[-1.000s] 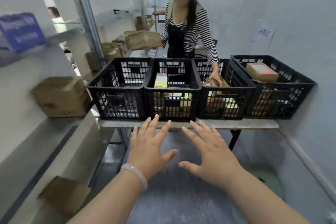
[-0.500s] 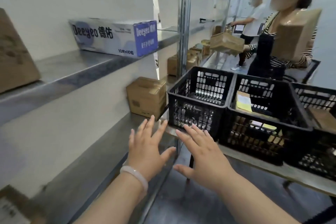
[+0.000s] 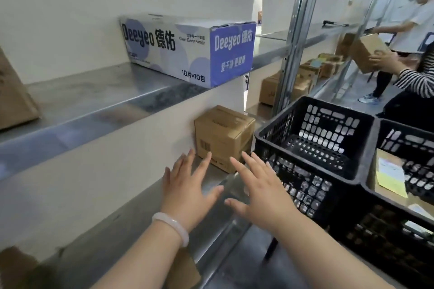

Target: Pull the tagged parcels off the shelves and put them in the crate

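Step in hand, as judged: the reach for a parcel on the shelves, with nothing lifted yet. Landmark: the brown box, set on the lower shelf against the white wall, with a barcode printed on its near face; no tag can be made out. Left hand and right hand: both are held just before the box, spread flat and holding nothing; whether the box is touched cannot be told. Black crate: just right of the box, open-topped, nothing seen inside. Next move, as judged: the box is to be taken at its two sides, drawn to the shelf's front edge, raised over the crate's rim and lowered in. Room: open space is left before the box; the wall is close on its left and the crate close on its right, so a side grip is cramped. Upper shelf, above the box, carries a blue-and-white carton at its front edge; the lift is best kept low.
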Demonstrator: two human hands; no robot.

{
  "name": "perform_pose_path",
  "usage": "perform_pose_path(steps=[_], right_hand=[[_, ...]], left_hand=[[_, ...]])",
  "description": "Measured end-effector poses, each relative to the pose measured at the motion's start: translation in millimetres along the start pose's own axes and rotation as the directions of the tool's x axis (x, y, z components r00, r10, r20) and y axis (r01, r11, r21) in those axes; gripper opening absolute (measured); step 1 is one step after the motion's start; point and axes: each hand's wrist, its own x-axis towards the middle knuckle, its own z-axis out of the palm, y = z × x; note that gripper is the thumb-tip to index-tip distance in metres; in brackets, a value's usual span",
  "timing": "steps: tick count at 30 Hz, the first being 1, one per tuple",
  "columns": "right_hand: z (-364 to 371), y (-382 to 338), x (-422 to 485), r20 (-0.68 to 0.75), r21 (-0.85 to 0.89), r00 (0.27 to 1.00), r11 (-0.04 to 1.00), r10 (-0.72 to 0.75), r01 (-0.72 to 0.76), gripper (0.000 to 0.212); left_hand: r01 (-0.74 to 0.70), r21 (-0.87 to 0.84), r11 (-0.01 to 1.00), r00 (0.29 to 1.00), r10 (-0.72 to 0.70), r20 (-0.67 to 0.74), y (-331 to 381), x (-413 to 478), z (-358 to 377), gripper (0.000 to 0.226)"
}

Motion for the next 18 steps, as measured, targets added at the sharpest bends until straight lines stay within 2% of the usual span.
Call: perform_pose_path(steps=[5,9,14,18], right_hand=[[0.1,57.7,59.2,0.036,0.045,0.997,0.996,-0.075,0.073,0.090],[-4.5,103.1,115.2,0.018,0.121,0.999,0.992,-0.047,0.045,0.082],[-0.3,141.0,178.8,0.068,0.250,0.997,0.968,-0.045,0.027,0.075],[12.2,157.5,221.5,0.177,0.327,0.984,0.944,-0.011,-0.048,0.074]], left_hand=[[0.124,-0.083,0.989,0.991,-0.119,0.055,24.3,54.6,24.7,0.080],[0.240,-0.173,0.955,0.970,-0.228,0.088,47.2,99.0,42.3,0.077],[0.413,-0.374,0.830,0.909,-0.397,0.125,62.2,149.5,62.4,0.073],[0.554,-0.405,0.728,0.831,-0.516,0.209,65.6,172.4,79.6,0.070]])
